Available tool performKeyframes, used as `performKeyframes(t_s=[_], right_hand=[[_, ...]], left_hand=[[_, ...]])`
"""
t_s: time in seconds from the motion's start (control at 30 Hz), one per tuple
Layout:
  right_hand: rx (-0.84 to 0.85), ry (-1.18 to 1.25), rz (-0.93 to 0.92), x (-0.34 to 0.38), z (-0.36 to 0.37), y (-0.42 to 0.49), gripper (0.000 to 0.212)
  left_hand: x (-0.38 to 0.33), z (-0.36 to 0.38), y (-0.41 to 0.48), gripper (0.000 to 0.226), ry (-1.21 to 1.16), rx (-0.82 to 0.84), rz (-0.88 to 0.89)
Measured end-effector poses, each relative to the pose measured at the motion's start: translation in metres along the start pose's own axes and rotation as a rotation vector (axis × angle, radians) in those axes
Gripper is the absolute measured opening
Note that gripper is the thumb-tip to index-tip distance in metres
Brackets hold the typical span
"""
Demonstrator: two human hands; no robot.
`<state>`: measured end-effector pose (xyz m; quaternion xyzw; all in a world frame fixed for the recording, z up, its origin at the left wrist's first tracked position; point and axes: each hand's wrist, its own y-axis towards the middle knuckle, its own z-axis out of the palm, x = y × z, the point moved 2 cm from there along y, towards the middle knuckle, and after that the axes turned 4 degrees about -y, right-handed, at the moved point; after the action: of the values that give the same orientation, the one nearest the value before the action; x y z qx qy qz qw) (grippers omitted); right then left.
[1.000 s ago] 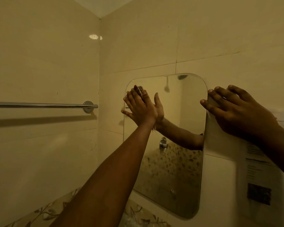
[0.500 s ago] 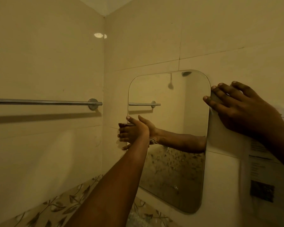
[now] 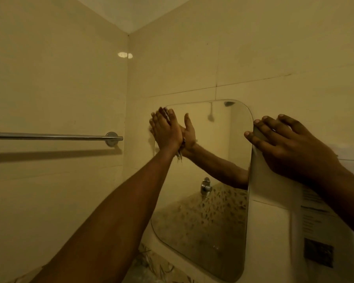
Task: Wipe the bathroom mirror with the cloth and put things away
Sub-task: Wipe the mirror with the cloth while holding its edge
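Observation:
A frameless mirror (image 3: 217, 201) with rounded corners hangs on the tiled wall. My left hand (image 3: 165, 129) lies flat with straight fingers against the mirror's upper left corner, pressing a cloth (image 3: 180, 154) to the glass. Only frayed bits of the cloth show, at the fingertips and below the wrist. My right hand (image 3: 282, 144) rests on the mirror's upper right edge, fingers spread and bent over the rim and the wall beside it.
A chrome towel bar (image 3: 49, 136) runs along the left wall at hand height. A white appliance with a printed label (image 3: 315, 231) sits on the wall right of the mirror. Patterned tiles (image 3: 151, 266) run below.
My left hand with the cloth has swept from the mirror's left edge at mid height back up to the upper left corner. The right hand has stayed on the right edge.

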<state>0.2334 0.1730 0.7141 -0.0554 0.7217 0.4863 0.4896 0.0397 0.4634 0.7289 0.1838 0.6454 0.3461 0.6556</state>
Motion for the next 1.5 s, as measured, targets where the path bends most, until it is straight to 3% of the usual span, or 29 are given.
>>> performKeyframes(t_s=[0.1, 0.23, 0.37, 0.5, 0.87, 1.0, 1.23, 1.5], right_hand=[[-0.009, -0.010, 0.003, 0.000, 0.001, 0.000, 0.050], [-0.023, -0.012, 0.007, 0.000, 0.001, 0.000, 0.050], [-0.014, -0.014, 0.010, -0.001, 0.003, -0.001, 0.052], [-0.004, -0.024, 0.014, -0.001, 0.003, -0.001, 0.053], [0.039, -0.013, 0.146, 0.000, -0.008, 0.001, 0.054], [0.009, -0.058, 0.202, 0.000, -0.010, 0.001, 0.045], [-0.053, -0.076, 0.246, -0.001, -0.010, 0.000, 0.036], [-0.001, -0.094, 0.210, 0.000, -0.007, -0.001, 0.039]], left_hand=[[-0.011, 0.001, 0.013, 0.069, -0.025, 0.076, 0.126], [0.003, -0.015, 0.015, 0.059, 0.131, 0.090, 0.331], [-0.003, -0.001, 0.012, 0.074, 0.347, 0.046, 0.431], [-0.006, 0.006, 0.007, 0.072, 0.262, 0.076, 0.484], [-0.080, 0.036, -0.062, 0.097, 0.275, 0.238, 1.033], [-0.092, 0.046, -0.090, 0.103, 0.290, 0.287, 1.206], [-0.069, 0.042, -0.120, 0.106, 0.383, 0.398, 1.522], [-0.005, 0.036, -0.167, 0.096, 0.388, 0.590, 1.717]])
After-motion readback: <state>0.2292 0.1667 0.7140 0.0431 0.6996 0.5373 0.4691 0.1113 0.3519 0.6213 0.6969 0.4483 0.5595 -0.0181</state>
